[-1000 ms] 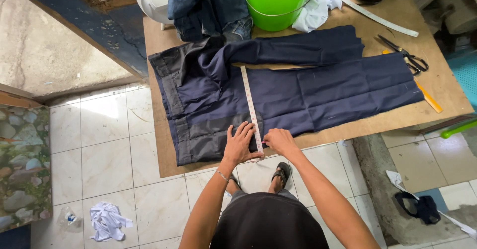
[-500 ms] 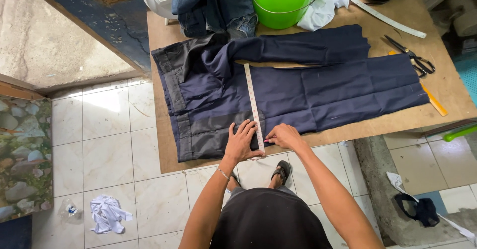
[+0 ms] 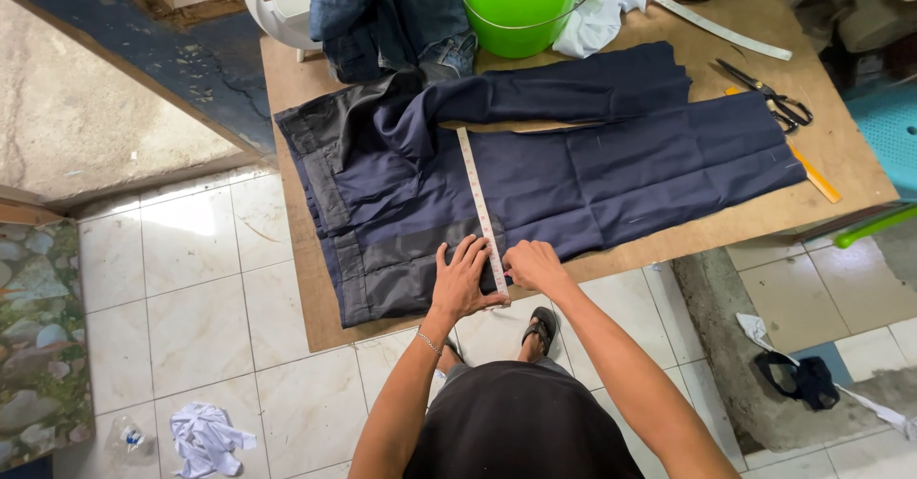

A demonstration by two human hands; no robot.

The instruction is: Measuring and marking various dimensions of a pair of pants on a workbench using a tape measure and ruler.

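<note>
Both hands press flat-fingered at the near tabletop (image 3: 315, 307) edge, left hand (image 3: 463, 283) and right hand (image 3: 535, 267) pinning a measuring tape (image 3: 478, 202) across navy trousers (image 3: 592, 169), grasping nothing.

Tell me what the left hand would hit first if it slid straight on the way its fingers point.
Probably nothing but more trousers: the left hand lies flat on them beside the tape, fingers pointing up the cloth.

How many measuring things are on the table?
3. A tape measure lies across the navy trousers, pinned by the left hand and right hand. A pale strip lies at the far edge. A yellow ruler lies beside the scissors.
</note>
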